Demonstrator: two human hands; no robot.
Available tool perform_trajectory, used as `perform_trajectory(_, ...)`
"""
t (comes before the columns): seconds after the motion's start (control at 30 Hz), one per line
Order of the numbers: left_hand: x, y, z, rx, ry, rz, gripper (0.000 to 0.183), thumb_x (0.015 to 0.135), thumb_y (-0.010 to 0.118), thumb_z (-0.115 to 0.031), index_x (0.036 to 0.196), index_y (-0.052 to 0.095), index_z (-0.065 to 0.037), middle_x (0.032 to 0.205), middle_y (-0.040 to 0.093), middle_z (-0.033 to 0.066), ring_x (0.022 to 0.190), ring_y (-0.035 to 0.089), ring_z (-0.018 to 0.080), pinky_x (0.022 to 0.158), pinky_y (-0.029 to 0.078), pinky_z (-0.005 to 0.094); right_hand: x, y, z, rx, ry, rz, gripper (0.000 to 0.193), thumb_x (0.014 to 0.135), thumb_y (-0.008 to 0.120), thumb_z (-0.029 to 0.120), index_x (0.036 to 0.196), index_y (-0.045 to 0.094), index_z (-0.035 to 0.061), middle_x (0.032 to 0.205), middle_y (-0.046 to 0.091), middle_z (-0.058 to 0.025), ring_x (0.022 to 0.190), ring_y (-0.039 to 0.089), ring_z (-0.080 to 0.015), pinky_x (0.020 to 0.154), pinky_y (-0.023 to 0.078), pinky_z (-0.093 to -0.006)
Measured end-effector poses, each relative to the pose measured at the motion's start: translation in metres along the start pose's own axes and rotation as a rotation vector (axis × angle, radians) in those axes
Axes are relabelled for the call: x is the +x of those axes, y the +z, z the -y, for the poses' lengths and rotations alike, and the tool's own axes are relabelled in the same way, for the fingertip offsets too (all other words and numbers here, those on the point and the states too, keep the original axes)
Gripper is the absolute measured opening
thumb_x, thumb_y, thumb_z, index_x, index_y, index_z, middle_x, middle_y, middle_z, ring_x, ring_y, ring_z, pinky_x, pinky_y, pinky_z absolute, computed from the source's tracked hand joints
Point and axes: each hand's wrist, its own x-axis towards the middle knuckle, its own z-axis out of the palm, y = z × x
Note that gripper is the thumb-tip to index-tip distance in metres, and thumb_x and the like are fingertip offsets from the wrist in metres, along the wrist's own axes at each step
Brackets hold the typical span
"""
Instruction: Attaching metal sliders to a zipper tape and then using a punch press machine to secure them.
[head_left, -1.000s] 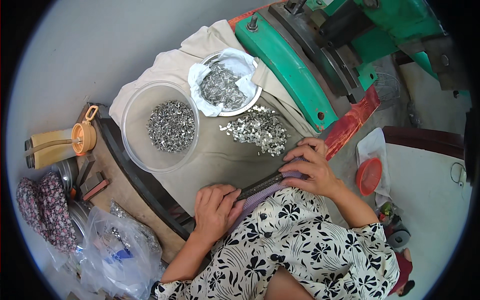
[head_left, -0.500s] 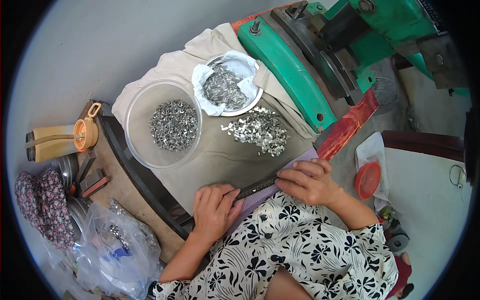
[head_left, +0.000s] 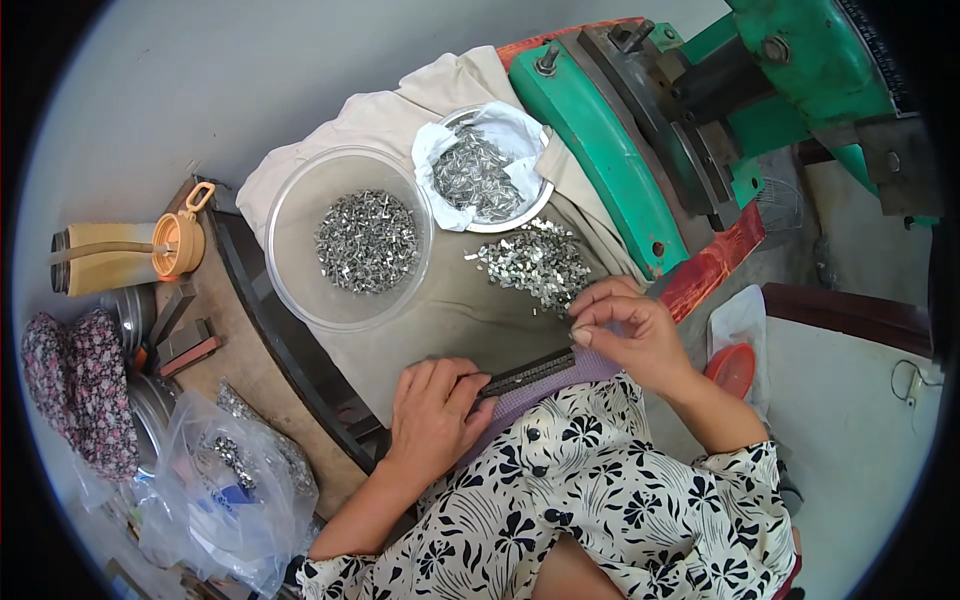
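My left hand (head_left: 435, 410) grips the left end of a narrow dark bar (head_left: 530, 373) with rows of notches, lying along the near edge of the cloth. My right hand (head_left: 640, 335) is just above the bar's right end, thumb and fingertips pinched together; whatever they hold is too small to make out. Just beyond the right hand lies a loose pile of small shiny metal pieces (head_left: 535, 262). A purple cloth (head_left: 535, 398) shows under and in front of the bar.
A clear plastic tub (head_left: 350, 322) holds small metal parts. Right of it, a metal bowl (head_left: 543, 197) lined with white cloth holds thin metal pins. A green machine press (head_left: 600, 150) stands at the far right. An orange-capped bottle (head_left: 178, 245) and plastic bags (head_left: 230, 520) sit left.
My right hand has let go of the bar's right end and lifted slightly toward the pile, its fingers now pinched. My left hand keeps its grip. The whole view has shifted a little.
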Motion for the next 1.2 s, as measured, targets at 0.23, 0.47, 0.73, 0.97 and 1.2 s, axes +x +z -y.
perform_trajectory(0.23,-0.002,0.001,0.001,-0.009,0.012,-0.007,0.032,0.067,0.082,-0.012,0.095,0.068,-0.007,0.101,0.063,0.0055,0.093,0.059,0.0266,0.081,0.043,0.0381,0.008,0.002,0.007,0.522,0.371,0.093,0.009,0.090,0.069,0.002,0.097,0.071,-0.0031,0.114,0.059,-0.0066,0.100,0.057,-0.0093,0.087,0.046,-0.0230)
perform_trajectory(0.47,-0.002,0.002,0.003,-0.019,0.018,-0.001,0.032,0.067,0.082,-0.012,0.096,0.067,-0.008,0.101,0.063,0.0054,0.093,0.059,0.0263,0.081,0.042,0.0381,0.011,0.007,0.005,0.532,0.375,0.120,0.009,0.090,0.069,0.002,0.098,0.071,-0.0026,0.112,0.060,-0.0061,0.097,0.057,-0.0094,0.087,0.045,-0.0236)
perform_trajectory(0.73,-0.003,0.004,0.003,-0.013,0.026,-0.027,0.031,0.067,0.082,-0.012,0.094,0.067,-0.008,0.100,0.063,0.0045,0.092,0.059,0.0262,0.082,0.043,0.0381,-0.001,-0.002,0.001,-0.175,-0.214,0.039,0.007,0.085,0.071,0.003,0.092,0.069,0.0003,0.108,0.062,-0.0106,0.096,0.062,-0.0209,0.082,0.050,-0.0318)
perform_trajectory(0.97,-0.005,0.008,0.005,-0.008,0.052,-0.042,0.032,0.066,0.082,-0.011,0.094,0.067,-0.007,0.099,0.064,0.0043,0.091,0.060,0.0259,0.082,0.043,0.0390,-0.014,0.006,-0.019,-0.452,-0.500,0.086,0.020,0.075,0.076,0.004,0.090,0.063,0.0012,0.105,0.063,-0.0097,0.089,0.063,-0.0281,0.073,0.053,-0.0362)
perform_trajectory(1.2,-0.007,0.009,0.005,0.025,0.098,-0.060,0.033,0.066,0.082,-0.009,0.095,0.067,-0.007,0.097,0.064,0.0038,0.087,0.060,0.0249,0.080,0.044,0.0380,-0.021,0.009,-0.026,-0.627,-0.724,0.060,0.021,0.073,0.074,0.007,0.092,0.067,-0.0007,0.105,0.065,-0.0098,0.089,0.065,-0.0257,0.071,0.056,-0.0346)
